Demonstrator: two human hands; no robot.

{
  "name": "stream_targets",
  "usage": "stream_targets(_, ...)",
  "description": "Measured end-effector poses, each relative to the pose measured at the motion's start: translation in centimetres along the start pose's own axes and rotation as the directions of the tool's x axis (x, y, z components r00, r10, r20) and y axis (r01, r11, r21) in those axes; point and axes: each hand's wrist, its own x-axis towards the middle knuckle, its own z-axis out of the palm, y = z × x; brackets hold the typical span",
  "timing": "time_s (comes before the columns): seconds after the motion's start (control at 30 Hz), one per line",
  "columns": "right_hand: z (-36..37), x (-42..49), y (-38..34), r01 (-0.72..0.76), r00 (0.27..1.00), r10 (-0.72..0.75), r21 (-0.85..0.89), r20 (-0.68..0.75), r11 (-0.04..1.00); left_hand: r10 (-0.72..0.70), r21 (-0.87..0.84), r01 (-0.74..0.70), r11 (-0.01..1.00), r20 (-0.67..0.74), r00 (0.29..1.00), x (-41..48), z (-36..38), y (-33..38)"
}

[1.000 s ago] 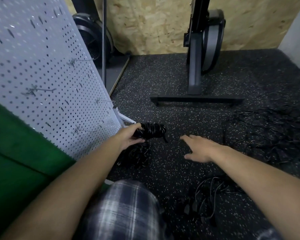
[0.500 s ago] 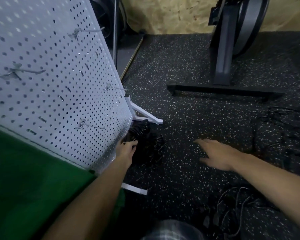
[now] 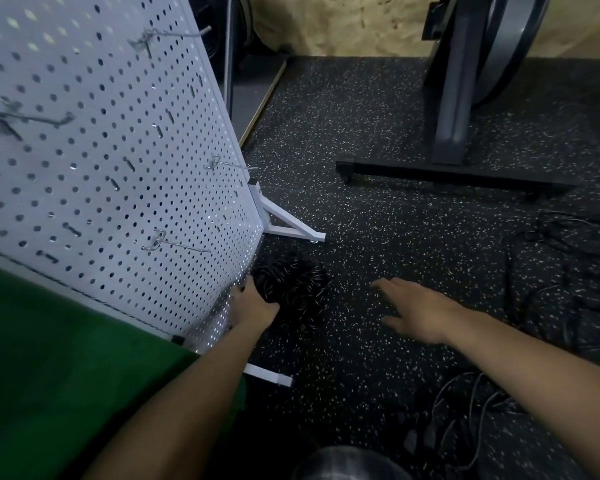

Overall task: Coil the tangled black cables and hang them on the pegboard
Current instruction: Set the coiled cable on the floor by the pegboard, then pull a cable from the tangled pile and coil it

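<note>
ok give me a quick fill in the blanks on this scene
The left hand touches a black ___ beside the pegboard.
The right hand holds ___.
The hooks are all ___.
Tangled cables lie on the ___.
Missing: coil; nothing; empty; floor.

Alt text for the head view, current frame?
The left hand holds a coil of black cable low beside the white pegboard, whose wire hooks are bare. The right hand is spread open over the speckled floor, with tangled black cables lying to its right.
</note>
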Motion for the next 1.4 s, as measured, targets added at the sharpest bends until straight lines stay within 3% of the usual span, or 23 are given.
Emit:
stream_targets(0.17, -0.4, -2.4, 0.3, -0.004, 0.997, 0.004, 0.006, -0.077, 1.000, 0.234, 0.089, -0.238, 0.967, 0.059, 0.971, -2.6, -1.0, 2.5)
stream_targets(0.37, -2.1, -7.0, 1.3, -0.019, 0.989, 0.025, 0.040, -0.148, 0.999, 0.546, 0.084, -0.610, 0.788, 0.364, 0.755, -8.6, -5.2, 10.3)
stream_targets(0.47, -2.8, -9.5, 2.6, -0.056, 0.981, 0.068, 0.071, -0.180, 0.996, 0.575, 0.156, -0.707, 0.689, 0.477, 0.665, -12.7, -7.3, 15.7)
stream_targets(0.57, -1.4, -11.9, 5.7, -0.127, 0.971, 0.148, 0.119, -0.190, 0.985, 0.533, 0.325, -0.792, 0.517, 0.602, 0.595, -16.8, -7.4, 20.6)
stream_targets(0.67, 1.4, -14.1, 9.5, -0.203, 0.962, 0.219, 0.105, -0.163, 0.973, 0.518, 0.430, -0.846, 0.317, 0.669, 0.534, -20.5, -5.1, 24.2)
stream_targets(0.73, 3.3, -15.4, 11.9, -0.243, 0.955, 0.259, 0.123, -0.143, 0.962, 0.523, 0.420, -0.865, 0.275, 0.689, 0.501, -22.0, -2.0, 25.6)
stream_targets(0.87, 6.9, -16.7, 15.1, -0.317, 0.942, 0.332, 0.183, -0.057, 0.930, 0.498, 0.381, -0.869, 0.315, 0.713, 0.494, -22.5, 6.7, 24.6)
stream_targets(1.03, 12.5, -16.2, 16.2, -0.361, 0.925, 0.380, 0.281, -0.014, 0.889, 0.374, 0.443, -0.766, 0.465, 0.686, 0.624, -22.0, 16.2, 18.6)
stream_targets(1.23, 17.9, -14.0, 16.0, -0.433, 0.899, 0.425, 0.358, 0.105, 0.827, 0.277, 0.426, -0.569, 0.703, 0.573, 0.771, -21.3, 21.4, 12.1)
stream_targets(1.4, 21.1, -12.2, 15.7, -0.560, 0.819, 0.530, 0.512, 0.221, 0.652, 0.288, 0.379, -0.501, 0.778, 0.493, 0.821, -21.5, 23.4, 9.8)
